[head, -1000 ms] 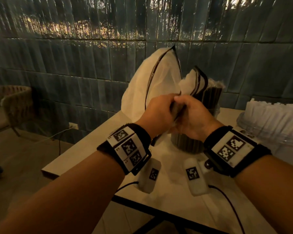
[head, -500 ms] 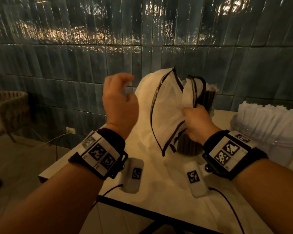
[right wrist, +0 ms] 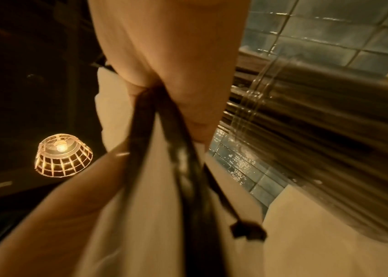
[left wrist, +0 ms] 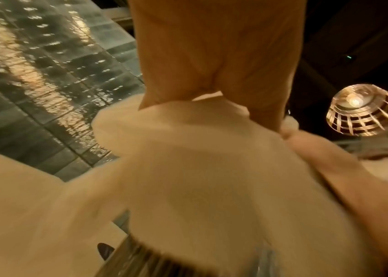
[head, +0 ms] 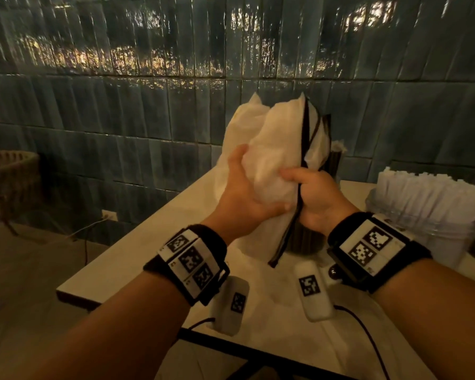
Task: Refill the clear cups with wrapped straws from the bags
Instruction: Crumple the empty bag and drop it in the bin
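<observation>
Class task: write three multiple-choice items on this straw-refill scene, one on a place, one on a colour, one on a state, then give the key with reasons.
1. Where does the clear cup of white wrapped straws stand?
A. at the table's right
B. on the floor
C. on the chair

2. What colour is the bag's zipper edge?
A. red
B. dark
C. yellow

3. How is the white bag held?
A. lying untouched
B. by one hand
C. by both hands

Key: 1 A, it stands on the table, at the right of the head view. 2 B, a dark band edges the white cloth. 3 C, the left hand cups it and the right hand has a grip on the zipper edge.
</observation>
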`<state>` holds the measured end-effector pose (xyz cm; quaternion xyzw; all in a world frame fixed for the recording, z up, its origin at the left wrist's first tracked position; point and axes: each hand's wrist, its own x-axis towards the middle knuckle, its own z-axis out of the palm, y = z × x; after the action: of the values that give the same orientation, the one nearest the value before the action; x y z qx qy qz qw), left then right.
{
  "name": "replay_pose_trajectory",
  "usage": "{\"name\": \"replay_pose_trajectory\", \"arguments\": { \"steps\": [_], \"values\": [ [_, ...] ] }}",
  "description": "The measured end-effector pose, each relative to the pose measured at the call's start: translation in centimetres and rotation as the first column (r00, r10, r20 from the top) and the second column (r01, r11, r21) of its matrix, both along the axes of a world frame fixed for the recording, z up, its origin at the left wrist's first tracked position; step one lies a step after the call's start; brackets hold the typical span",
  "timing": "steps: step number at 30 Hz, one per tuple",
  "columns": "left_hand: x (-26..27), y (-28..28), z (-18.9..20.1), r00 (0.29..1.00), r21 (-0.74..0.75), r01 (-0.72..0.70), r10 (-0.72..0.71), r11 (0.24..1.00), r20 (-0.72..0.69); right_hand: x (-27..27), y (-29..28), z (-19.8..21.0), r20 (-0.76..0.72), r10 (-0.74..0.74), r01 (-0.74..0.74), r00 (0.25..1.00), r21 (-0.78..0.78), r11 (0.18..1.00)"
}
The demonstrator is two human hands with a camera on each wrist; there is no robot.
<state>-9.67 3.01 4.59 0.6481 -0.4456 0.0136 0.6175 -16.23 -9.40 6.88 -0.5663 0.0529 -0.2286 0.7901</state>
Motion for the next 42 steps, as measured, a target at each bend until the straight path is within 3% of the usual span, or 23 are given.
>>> {"name": "replay_pose_trajectory", "arguments": {
  "steps": [3,5,12,14,16,17,18,20,22,23,25,26,28,30,32,34,36,40,42],
  "values": [
    [-0.4,0.5,0.8,0.976,0.059,0.165,-0.154,0.985,-0.152,-0.6,-0.6,-0.5,-0.057,0.072,-0.074,0.996,-0.026,0.997],
    [-1.1,0.4,1.0,0.946,0.098,0.296,-0.277,0.950,-0.171,-0.9,-0.5,-0.9,-0.065,0.107,-0.110,0.992,-0.046,0.993],
    [-2.9,-0.8,0.4,0.963,-0.103,0.187,-0.203,0.977,-0.176,-3.9,-0.6,-1.5,-0.071,0.168,-0.174,0.983,-0.096,0.980],
    [-3.5,-1.4,-0.2,0.960,-0.148,0.152,-0.182,0.977,-0.214,-5.0,-0.6,-1.7,-0.106,0.097,-0.112,0.990,-0.145,0.983],
    [-4.2,-2.1,-0.6,0.952,-0.164,0.129,-0.168,0.978,-0.257,-5.9,-0.7,-2.1,-0.106,-0.064,0.033,0.992,-0.271,0.962],
    [-4.6,-2.4,-0.8,0.953,-0.154,0.099,-0.138,0.983,-0.269,-6.4,-0.6,-2.3,-0.068,-0.190,0.148,0.979,-0.397,0.906],
    [-4.9,-2.8,-0.9,0.957,-0.140,0.063,-0.099,0.988,-0.272,-7.0,-0.6,-2.5,0.010,-0.332,0.283,0.943,-0.546,0.788],
    [-5.0,-3.4,-1.0,0.963,-0.119,-0.006,-0.026,0.993,-0.267,-8.2,-0.7,-3.0,0.251,-0.533,0.519,0.808,-0.731,0.443],
    [-4.9,-3.7,-1.0,0.961,-0.093,-0.057,0.029,0.994,-0.276,-9.7,-0.8,-2.8,0.470,-0.486,0.617,0.737,-0.761,0.199],
    [-4.9,-3.8,-0.9,0.957,-0.080,-0.063,0.037,0.995,-0.287,-10.5,-0.9,-2.5,0.522,-0.394,0.599,0.756,-0.796,0.093],
    [-5.0,-4.0,-0.7,0.949,-0.059,-0.018,-0.001,0.998,-0.314,-11.5,-0.9,-2.0,0.476,-0.239,0.439,0.846,-0.877,-0.196],
    [-5.3,-4.1,-0.5,0.945,-0.054,0.032,-0.047,0.998,-0.323,-11.7,-0.8,-1.8,0.419,-0.216,0.338,0.882,-0.881,-0.330],
    [-6.3,-4.3,0.1,0.941,-0.035,0.152,-0.155,0.988,-0.301,-11.8,-1.1,-1.7,0.324,-0.274,0.163,0.906,-0.862,-0.480],
    [-7.1,-4.5,0.6,0.922,-0.013,0.265,-0.258,0.964,-0.290,-11.8,-1.5,-1.7,0.276,-0.372,0.055,0.886,-0.860,-0.507],
    [-7.8,-4.5,1.2,0.856,-0.009,0.407,-0.384,0.914,-0.346,-11.9,-1.9,-1.6,0.272,-0.449,0.045,0.851,-0.889,-0.455],
    [-8.2,-4.2,1.7,0.796,-0.025,0.499,-0.469,0.867,-0.382,-12.0,-2.1,-1.6,0.301,-0.477,0.136,0.826,-0.927,-0.350],
    [-8.4,-3.9,2.0,0.784,-0.012,0.531,-0.497,0.847,-0.371,-12.0,-2.1,-1.6,0.390,-0.467,0.285,0.793,-0.916,-0.281],
    [-8.9,-3.8,2.7,0.869,0.042,0.471,-0.455,0.881,-0.196,-12.1,-2.8,-0.9,0.432,-0.506,0.404,0.747,-0.899,-0.171],
    [-9.4,-4.0,2.9,0.957,0.078,0.270,-0.276,0.960,0.084,-12.1,-3.3,-0.5,0.406,-0.561,0.432,0.721,-0.897,-0.095]
  ]
}}
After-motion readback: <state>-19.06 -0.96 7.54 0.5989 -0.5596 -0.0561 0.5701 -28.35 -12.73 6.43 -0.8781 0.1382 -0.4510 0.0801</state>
